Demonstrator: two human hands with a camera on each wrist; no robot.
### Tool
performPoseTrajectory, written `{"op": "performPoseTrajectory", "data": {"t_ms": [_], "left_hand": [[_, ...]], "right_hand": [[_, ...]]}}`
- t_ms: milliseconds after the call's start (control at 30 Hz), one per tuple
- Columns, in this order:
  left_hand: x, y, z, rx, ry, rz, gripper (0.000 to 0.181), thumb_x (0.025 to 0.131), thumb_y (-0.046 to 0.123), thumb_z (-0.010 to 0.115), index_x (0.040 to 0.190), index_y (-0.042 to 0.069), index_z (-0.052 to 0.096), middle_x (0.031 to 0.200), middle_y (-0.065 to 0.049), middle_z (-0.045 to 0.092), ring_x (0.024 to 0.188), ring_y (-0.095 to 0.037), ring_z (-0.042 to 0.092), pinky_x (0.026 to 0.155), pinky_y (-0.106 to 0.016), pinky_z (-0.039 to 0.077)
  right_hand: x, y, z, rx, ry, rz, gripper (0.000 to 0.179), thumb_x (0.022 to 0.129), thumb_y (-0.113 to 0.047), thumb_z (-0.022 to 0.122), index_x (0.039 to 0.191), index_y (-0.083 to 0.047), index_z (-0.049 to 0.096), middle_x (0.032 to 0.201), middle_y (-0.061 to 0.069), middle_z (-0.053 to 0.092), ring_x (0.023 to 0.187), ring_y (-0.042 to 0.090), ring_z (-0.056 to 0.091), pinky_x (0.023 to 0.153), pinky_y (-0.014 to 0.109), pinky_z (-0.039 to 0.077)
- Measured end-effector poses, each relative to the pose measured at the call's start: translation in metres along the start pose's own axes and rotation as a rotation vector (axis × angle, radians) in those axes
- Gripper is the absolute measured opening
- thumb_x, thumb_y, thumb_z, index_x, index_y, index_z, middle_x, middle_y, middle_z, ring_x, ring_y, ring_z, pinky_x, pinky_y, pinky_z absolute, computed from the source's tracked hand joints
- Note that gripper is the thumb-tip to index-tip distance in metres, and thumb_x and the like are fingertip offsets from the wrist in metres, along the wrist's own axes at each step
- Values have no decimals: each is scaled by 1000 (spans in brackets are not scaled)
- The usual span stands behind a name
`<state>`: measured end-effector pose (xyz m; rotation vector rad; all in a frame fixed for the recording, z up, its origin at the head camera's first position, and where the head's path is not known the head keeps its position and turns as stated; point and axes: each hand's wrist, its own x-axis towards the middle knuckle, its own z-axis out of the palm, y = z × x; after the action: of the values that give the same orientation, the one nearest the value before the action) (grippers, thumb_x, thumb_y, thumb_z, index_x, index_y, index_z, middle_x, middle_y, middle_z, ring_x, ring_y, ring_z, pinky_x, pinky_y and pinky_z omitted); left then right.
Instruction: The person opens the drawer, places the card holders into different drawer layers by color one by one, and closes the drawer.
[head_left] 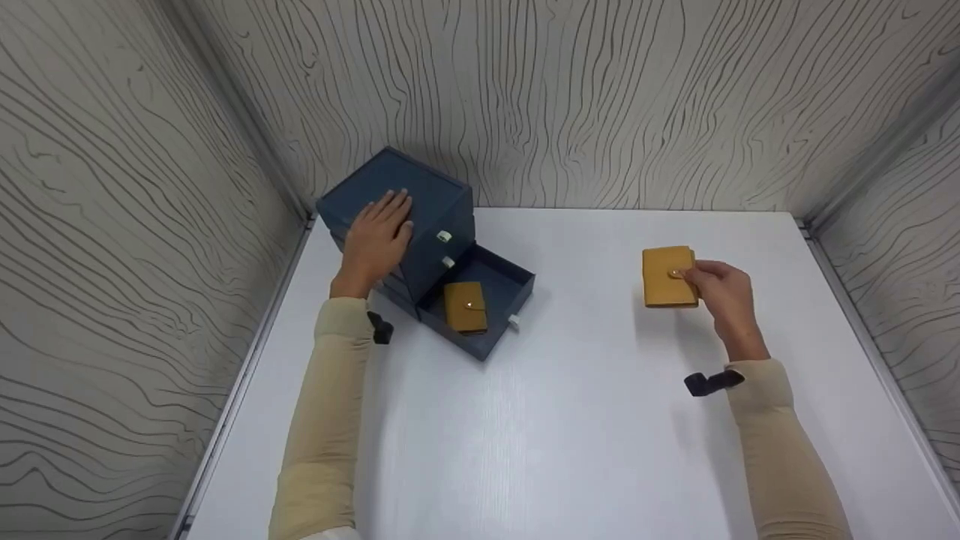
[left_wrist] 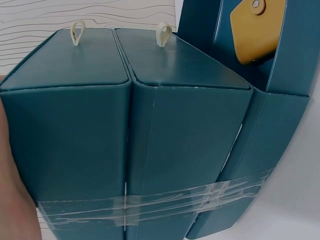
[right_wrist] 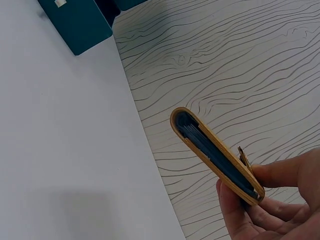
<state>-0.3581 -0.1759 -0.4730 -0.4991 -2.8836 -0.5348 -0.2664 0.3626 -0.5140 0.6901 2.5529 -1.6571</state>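
Observation:
My left hand (head_left: 377, 238) rests with fairly straight fingers on the top of a dark blue drawer box (head_left: 442, 184). The lowest drawer (head_left: 502, 281) of the box is pulled out, and a mustard-yellow wallet (head_left: 459, 307) with a snap strap lies in it. On the right, my right hand (head_left: 724, 296) pinches a second yellow wallet (head_left: 664, 281) by its snap side, held above the table. Seen from its edge in the right wrist view, that wallet (right_wrist: 215, 155) is folded closed, with thin clear sleeves inside, between thumb and fingers.
The two upper drawers, with pale loop pulls (left_wrist: 163, 35), are pushed in. Clear tape (left_wrist: 165, 205) runs round the box's side. The box stands at the back left of a white table (head_left: 570, 420), near wood-grain patterned walls (head_left: 555, 97).

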Motion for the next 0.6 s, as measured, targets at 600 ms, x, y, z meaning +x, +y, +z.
{"op": "performPoseTrajectory", "data": {"t_ms": [600], "left_hand": [[0, -1, 1, -3, 12, -1, 56, 116, 37, 35, 167, 15, 37, 175, -1, 33, 165, -23, 26, 138, -46, 16]], "right_hand": [[1, -16, 23, 45, -30, -58, 59, 108, -34, 61, 153, 3, 53, 134, 12, 61, 101, 7, 63, 84, 10, 53]]}}
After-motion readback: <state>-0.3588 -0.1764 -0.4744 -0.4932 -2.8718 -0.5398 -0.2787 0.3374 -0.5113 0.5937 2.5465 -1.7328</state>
